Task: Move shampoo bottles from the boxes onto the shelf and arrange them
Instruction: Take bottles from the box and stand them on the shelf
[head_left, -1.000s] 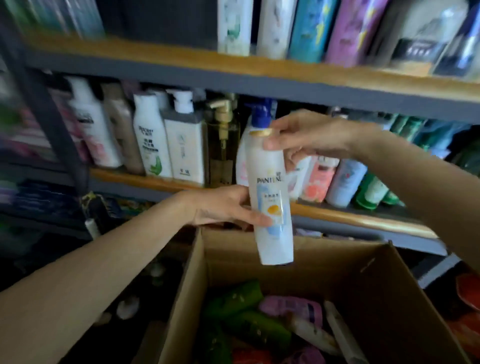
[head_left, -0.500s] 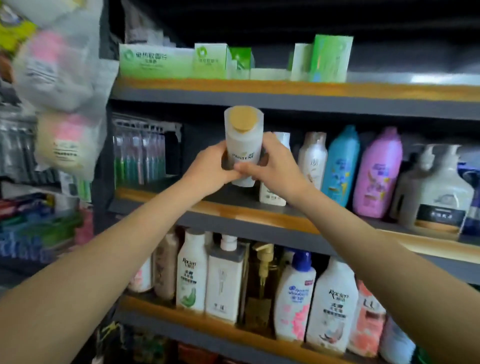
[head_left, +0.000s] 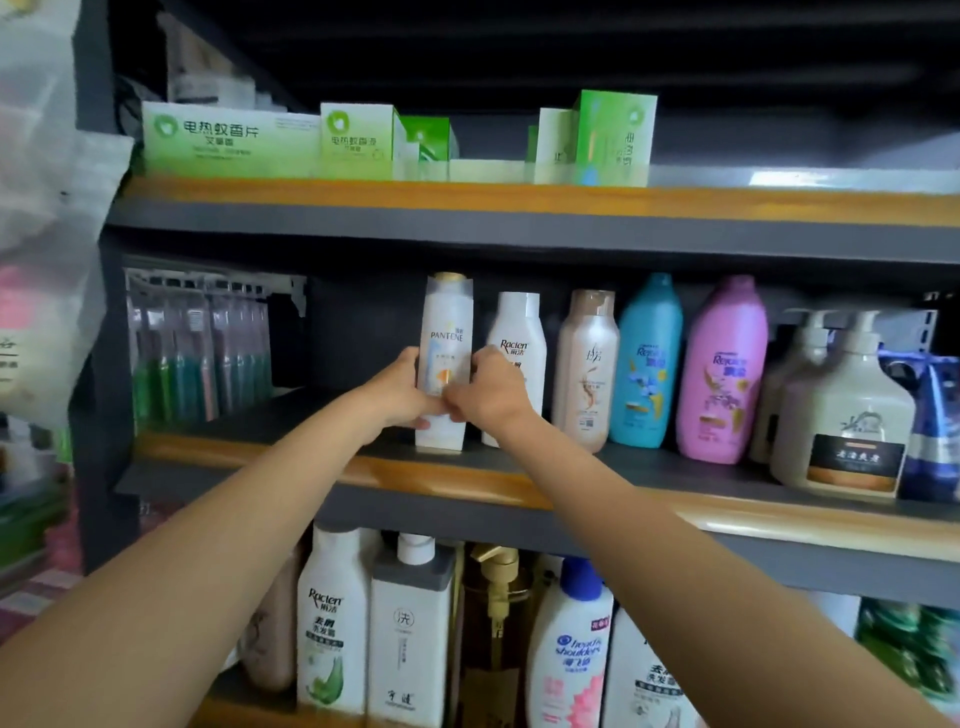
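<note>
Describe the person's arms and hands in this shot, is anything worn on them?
Both forearms are bare all the way to the bottom of the frame; no sleeves show. The left hand and the right hand carry no gloves. No watch, bracelet or ring is visible on either wrist or on the fingers that show. The nails look short and unpainted.

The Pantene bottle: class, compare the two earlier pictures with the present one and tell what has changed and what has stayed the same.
The Pantene bottle went from above the cardboard box, up to the middle shelf, and now stands upright on it at the left end of the row, beside the white Raclen bottle. The left hand and right hand hold it throughout. The other shelf bottles stayed put.
</note>
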